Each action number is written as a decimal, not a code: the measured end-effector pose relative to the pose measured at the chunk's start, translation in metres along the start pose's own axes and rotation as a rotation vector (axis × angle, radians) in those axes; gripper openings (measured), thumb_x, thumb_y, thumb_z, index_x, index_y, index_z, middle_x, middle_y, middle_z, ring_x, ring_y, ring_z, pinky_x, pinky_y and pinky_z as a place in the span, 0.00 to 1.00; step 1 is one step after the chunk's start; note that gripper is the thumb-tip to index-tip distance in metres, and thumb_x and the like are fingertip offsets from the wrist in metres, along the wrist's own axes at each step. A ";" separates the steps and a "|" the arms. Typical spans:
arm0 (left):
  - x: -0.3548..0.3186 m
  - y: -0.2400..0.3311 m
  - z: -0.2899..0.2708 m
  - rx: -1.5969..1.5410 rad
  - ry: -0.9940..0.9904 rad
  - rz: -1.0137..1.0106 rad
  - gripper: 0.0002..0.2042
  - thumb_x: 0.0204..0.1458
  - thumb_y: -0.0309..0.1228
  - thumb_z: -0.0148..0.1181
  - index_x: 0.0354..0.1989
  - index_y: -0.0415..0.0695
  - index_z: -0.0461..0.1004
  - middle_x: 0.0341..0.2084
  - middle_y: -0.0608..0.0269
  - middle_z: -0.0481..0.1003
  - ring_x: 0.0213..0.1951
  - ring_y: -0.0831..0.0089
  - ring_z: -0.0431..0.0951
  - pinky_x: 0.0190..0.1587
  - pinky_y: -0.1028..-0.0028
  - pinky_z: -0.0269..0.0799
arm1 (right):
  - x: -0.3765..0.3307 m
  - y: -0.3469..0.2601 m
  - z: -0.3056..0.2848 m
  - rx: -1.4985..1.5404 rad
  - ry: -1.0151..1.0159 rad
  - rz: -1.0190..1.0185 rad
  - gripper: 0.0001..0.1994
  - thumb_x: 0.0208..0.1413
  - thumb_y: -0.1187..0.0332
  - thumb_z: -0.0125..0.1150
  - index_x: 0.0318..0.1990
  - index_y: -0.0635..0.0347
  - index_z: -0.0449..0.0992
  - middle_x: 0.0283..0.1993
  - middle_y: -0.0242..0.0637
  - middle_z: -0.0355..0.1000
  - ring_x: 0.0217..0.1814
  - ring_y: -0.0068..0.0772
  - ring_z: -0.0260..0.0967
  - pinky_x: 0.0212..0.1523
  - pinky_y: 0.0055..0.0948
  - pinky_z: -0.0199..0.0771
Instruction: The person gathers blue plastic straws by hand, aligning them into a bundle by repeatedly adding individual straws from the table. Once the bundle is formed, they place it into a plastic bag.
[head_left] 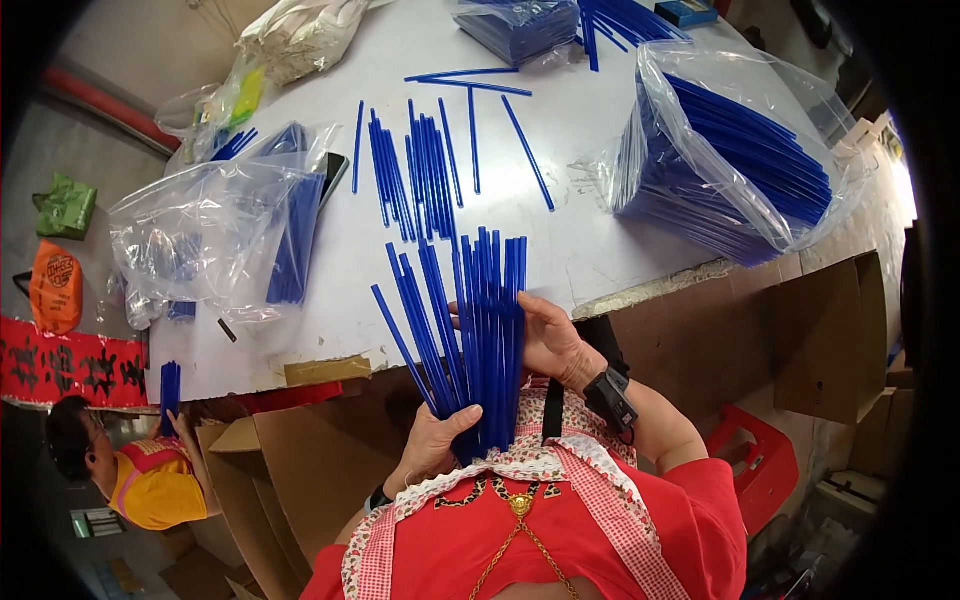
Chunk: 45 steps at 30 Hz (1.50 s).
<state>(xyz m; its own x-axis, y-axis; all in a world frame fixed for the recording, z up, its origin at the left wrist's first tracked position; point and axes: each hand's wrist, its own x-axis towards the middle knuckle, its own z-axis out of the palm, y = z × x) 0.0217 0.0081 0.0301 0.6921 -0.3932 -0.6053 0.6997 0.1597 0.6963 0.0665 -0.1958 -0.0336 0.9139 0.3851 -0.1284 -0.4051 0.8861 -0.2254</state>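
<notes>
My left hand grips the lower end of a fanned bundle of long blue sticks, held upright over the table's front edge. My right hand rests against the bundle's right side near its middle, fingers curled around the sticks. A black device is strapped to my right wrist. Loose blue sticks lie in a row on the white table just beyond the bundle.
A large clear bag full of blue sticks lies at right, a partly filled clear bag at left, another bag at the far edge. Cardboard boxes stand below the table. Another person holds blue sticks at lower left.
</notes>
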 end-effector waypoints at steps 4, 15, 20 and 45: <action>0.001 -0.002 -0.005 0.003 0.003 -0.003 0.23 0.50 0.28 0.66 0.55 0.41 0.68 0.46 0.58 0.75 0.47 0.71 0.76 0.51 0.67 0.73 | -0.002 -0.001 0.009 -0.043 -0.008 0.010 0.33 0.55 0.56 0.59 0.64 0.62 0.59 0.66 0.54 0.57 0.70 0.50 0.53 0.67 0.52 0.55; 0.005 -0.006 -0.005 0.020 -0.130 -0.023 0.32 0.46 0.33 0.70 0.58 0.38 0.62 0.45 0.54 0.74 0.46 0.65 0.77 0.51 0.65 0.74 | -0.005 0.003 0.019 -0.250 0.019 0.077 0.36 0.49 0.60 0.68 0.64 0.61 0.58 0.65 0.51 0.59 0.67 0.45 0.58 0.61 0.44 0.68; 0.011 -0.002 0.006 0.015 -0.392 -0.208 0.33 0.43 0.34 0.71 0.57 0.37 0.62 0.42 0.54 0.75 0.43 0.64 0.78 0.48 0.66 0.76 | 0.001 0.016 0.034 -0.144 -0.121 0.153 0.37 0.48 0.59 0.68 0.64 0.60 0.58 0.61 0.47 0.62 0.61 0.39 0.64 0.59 0.40 0.70; 0.026 0.002 -0.027 -0.042 -0.190 0.005 0.22 0.50 0.25 0.63 0.54 0.35 0.66 0.43 0.55 0.75 0.43 0.69 0.78 0.47 0.68 0.77 | 0.014 0.010 0.014 -0.022 0.047 0.066 0.29 0.57 0.68 0.57 0.65 0.63 0.55 0.66 0.51 0.57 0.62 0.40 0.62 0.60 0.41 0.68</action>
<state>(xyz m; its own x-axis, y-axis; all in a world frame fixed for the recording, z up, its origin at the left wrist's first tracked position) 0.0459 0.0224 0.0058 0.6528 -0.5554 -0.5152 0.7056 0.1982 0.6803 0.0761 -0.1779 -0.0240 0.8831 0.4296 -0.1889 -0.4655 0.8530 -0.2361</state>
